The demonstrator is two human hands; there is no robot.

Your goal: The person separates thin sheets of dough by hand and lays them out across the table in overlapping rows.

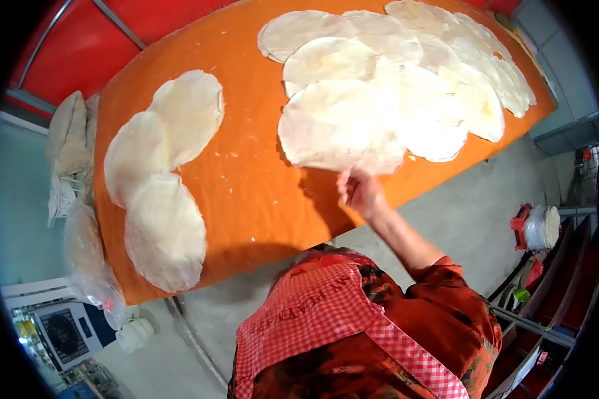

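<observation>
Just below the front edge of the overlapping sheets, my right hand [361, 193] is closed, its fingers curled at the lower rim of a thin, round, pale flatbread [336, 126]. That rim looks slightly raised, with a dark shadow under it on the orange cloth [246, 193]. More flatbreads [439, 106] overlap in a broad patch behind and to the right. On the left, three flatbreads [165, 229] lie partly over one another. My left hand is out of view.
The cloth-covered table has its near edge by my checked apron [319, 299]. Clear plastic wrap [90, 249] and folded cloth [70, 143] hang at its left end. A fan-like appliance [63, 336] stands lower left; red-lined shelving [566, 279] is at right.
</observation>
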